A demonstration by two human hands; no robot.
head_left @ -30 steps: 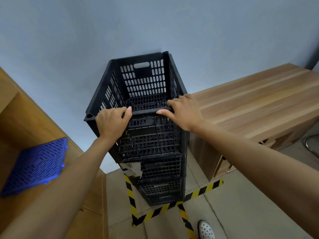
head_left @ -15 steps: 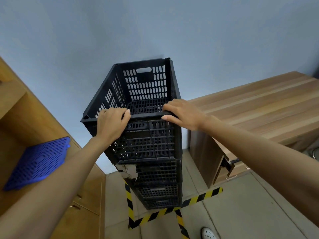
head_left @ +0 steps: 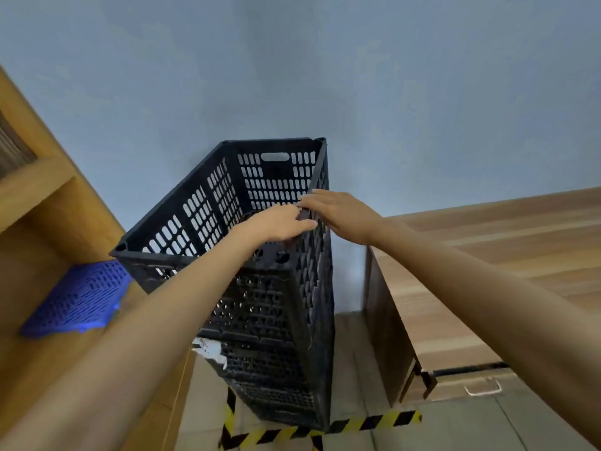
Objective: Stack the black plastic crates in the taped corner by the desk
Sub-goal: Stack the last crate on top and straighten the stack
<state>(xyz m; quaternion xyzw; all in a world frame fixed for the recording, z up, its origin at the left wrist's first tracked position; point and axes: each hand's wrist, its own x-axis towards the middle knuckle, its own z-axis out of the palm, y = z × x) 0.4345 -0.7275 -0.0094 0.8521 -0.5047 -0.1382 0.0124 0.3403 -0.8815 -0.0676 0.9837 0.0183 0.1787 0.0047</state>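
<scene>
From my remote seat: top black slotted plastic crate [head_left: 260,203] sits atop the stack in the yellow-black taped corner [head_left: 325,429], left hand [head_left: 279,224] and right hand [head_left: 338,211] resting flat-fingered on its right rim, grasping nothing; an uneven push could topple it.

Matt black perforated plastic crate [head_left: 270,203]; smooth wood-grain desk [head_left: 487,255].

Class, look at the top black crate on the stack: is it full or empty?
Empty, as far as shown. Through the open top of the top crate only bare slotted walls and perforated floor show; the near part is hidden by the left hand.
</scene>
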